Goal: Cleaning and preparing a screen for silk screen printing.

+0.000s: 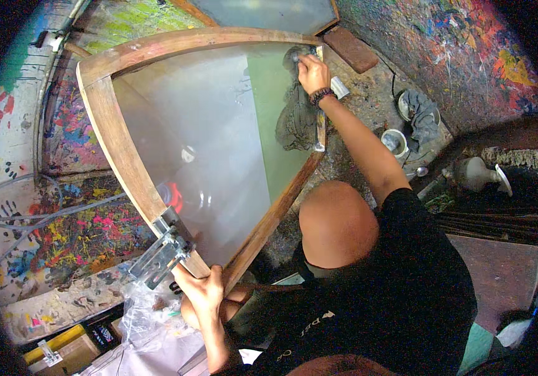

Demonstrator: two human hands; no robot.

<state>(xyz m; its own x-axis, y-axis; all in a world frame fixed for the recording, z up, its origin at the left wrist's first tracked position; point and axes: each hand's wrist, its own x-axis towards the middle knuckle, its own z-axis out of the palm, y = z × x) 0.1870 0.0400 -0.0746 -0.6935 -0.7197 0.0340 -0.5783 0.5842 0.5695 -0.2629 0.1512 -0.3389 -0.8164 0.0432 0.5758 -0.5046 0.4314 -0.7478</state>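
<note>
A wooden-framed screen (pixel 132 150) spans the middle, its translucent mesh showing a green band along the right side. My right hand (pixel 311 74) is at its upper right end, fingers bunched over a dark wad or smear that I cannot make out clearly; black stain (pixel 294 125) spreads below it. My left hand (pixel 201 291) grips the frame's lower left corner, just below a metal clamp (pixel 165 247). A bare rounded knee (pixel 338 222) and black clothing (pixel 394 294) fill the lower right.
A brown brick-like block (pixel 353 50), a white cup (pixel 394 143) and a bowl with grey cloth (pixel 421 113) lie right of the screen. Paint-splattered walls (pixel 444 56) surround it. Clear tubing (pixel 12 219) runs at the left; plastic bags (pixel 137 319) and boxes (pixel 68 354) lie below.
</note>
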